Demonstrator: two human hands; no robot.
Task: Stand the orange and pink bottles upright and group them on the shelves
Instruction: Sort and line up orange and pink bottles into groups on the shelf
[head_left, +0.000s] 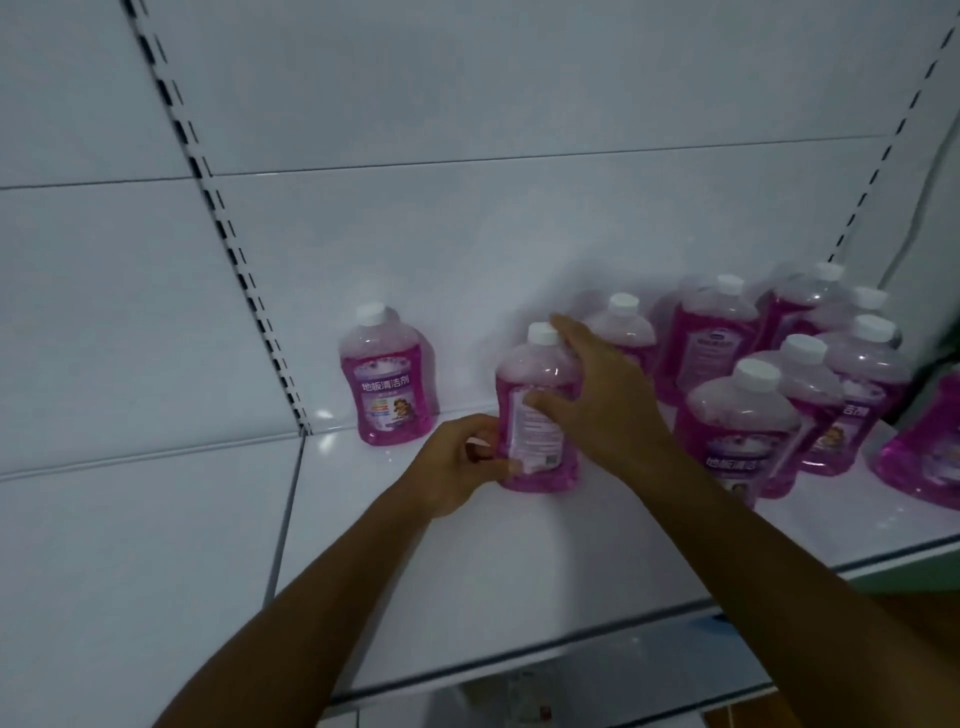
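Note:
A pink bottle (535, 410) with a white cap stands upright in the middle of the white shelf (519, 571), its back label facing me. My left hand (462, 467) grips its lower left side. My right hand (592, 395) wraps around its right side and shoulder, thumb across the label. Another pink bottle (387, 379) stands alone at the back left. Several more pink bottles (779, 374) stand grouped at the right. No orange bottle is in view.
The white back panel (467, 234) rises behind the shelf, with slotted uprights (244, 270) at left and right. A further pink bottle (924, 452) is cut off at the right edge. The shelf's front lip (675, 613) runs below my forearms.

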